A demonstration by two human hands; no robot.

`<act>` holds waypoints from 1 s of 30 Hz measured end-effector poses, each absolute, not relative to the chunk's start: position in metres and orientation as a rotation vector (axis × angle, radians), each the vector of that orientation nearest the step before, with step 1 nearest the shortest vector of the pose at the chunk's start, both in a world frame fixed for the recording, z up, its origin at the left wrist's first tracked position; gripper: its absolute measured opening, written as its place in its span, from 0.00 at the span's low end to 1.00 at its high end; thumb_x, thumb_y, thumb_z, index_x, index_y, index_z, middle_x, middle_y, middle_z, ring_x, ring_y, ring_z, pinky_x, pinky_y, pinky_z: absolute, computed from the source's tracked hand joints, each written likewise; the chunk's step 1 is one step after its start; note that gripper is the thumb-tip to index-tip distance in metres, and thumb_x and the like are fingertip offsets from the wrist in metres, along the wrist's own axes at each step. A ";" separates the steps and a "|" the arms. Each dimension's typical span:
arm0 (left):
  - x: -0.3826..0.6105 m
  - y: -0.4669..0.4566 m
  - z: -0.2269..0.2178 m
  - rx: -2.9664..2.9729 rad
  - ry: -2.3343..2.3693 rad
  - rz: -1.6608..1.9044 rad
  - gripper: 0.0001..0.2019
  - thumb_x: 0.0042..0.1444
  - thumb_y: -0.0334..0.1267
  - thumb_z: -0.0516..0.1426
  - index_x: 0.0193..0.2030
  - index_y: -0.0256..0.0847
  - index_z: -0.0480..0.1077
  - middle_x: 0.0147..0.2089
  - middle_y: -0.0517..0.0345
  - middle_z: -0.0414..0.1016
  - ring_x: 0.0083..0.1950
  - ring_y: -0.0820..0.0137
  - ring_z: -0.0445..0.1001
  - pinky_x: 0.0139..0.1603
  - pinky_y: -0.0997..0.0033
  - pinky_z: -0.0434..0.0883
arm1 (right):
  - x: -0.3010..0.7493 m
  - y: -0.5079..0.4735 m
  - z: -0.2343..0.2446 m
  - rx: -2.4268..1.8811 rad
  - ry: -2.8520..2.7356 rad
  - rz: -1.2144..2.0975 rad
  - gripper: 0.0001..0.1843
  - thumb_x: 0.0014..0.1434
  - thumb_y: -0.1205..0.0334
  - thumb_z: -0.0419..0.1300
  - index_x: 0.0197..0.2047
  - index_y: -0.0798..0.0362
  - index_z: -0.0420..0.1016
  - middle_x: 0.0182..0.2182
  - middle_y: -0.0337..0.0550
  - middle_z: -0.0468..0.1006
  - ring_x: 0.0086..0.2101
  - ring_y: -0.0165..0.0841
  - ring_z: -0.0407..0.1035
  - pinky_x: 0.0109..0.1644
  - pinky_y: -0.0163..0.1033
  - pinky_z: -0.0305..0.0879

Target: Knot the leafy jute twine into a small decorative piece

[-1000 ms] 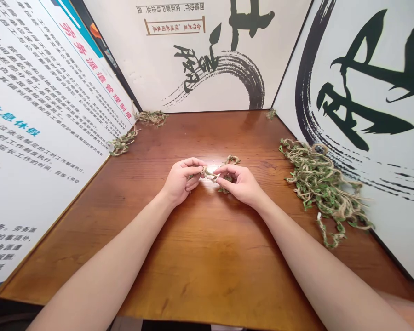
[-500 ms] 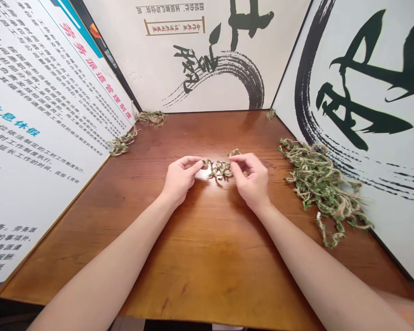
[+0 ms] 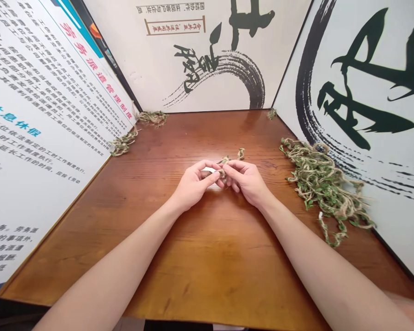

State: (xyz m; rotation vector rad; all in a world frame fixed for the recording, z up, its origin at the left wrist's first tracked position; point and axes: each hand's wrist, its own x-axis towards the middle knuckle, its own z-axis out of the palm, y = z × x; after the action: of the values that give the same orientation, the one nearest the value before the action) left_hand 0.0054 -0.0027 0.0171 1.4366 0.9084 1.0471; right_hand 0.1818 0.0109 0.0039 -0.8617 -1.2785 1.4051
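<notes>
We see bright light, white glare on the glossy table (image 3: 179, 276) at mid-frame, dimmer tones toward lower right, and the left panel (image 3: 37, 184) stretched toward the frame's edge.

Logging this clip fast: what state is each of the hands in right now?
Left hand: closed, holding leafy twine.
Right hand: at the same twine; whether it grips cannot be told.
</notes>
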 end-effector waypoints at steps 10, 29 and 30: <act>0.007 -0.001 0.014 1.411 1.144 1.047 0.18 0.53 0.47 0.64 0.43 0.38 0.67 0.25 0.59 0.74 0.21 0.78 0.58 0.25 0.74 0.52 | 0.180 0.016 0.000 -0.862 -1.092 1.431 0.29 0.45 0.41 0.76 0.37 0.57 0.77 0.29 0.40 0.77 0.24 0.26 0.69 0.19 0.28 0.61; 0.008 0.000 0.011 1.502 1.123 0.977 0.18 0.54 0.52 0.64 0.32 0.38 0.67 0.24 0.57 0.72 0.23 0.76 0.61 0.25 0.74 0.53 | 0.179 0.019 -0.003 -0.859 -0.998 1.373 0.32 0.44 0.39 0.76 0.38 0.56 0.72 0.28 0.37 0.74 0.21 0.24 0.68 0.19 0.29 0.59; 0.008 0.000 0.011 1.506 1.122 0.973 0.18 0.54 0.52 0.64 0.33 0.38 0.67 0.24 0.57 0.72 0.23 0.76 0.61 0.25 0.74 0.54 | 0.179 0.019 -0.003 -0.861 -0.985 1.370 0.33 0.43 0.39 0.76 0.38 0.56 0.72 0.28 0.37 0.74 0.21 0.24 0.68 0.19 0.29 0.59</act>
State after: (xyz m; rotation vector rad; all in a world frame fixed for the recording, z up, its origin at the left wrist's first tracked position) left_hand 0.0076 0.0003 0.0111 1.5065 1.1220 0.9727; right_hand 0.1790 0.0193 -0.0028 -0.8607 -0.9847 1.3701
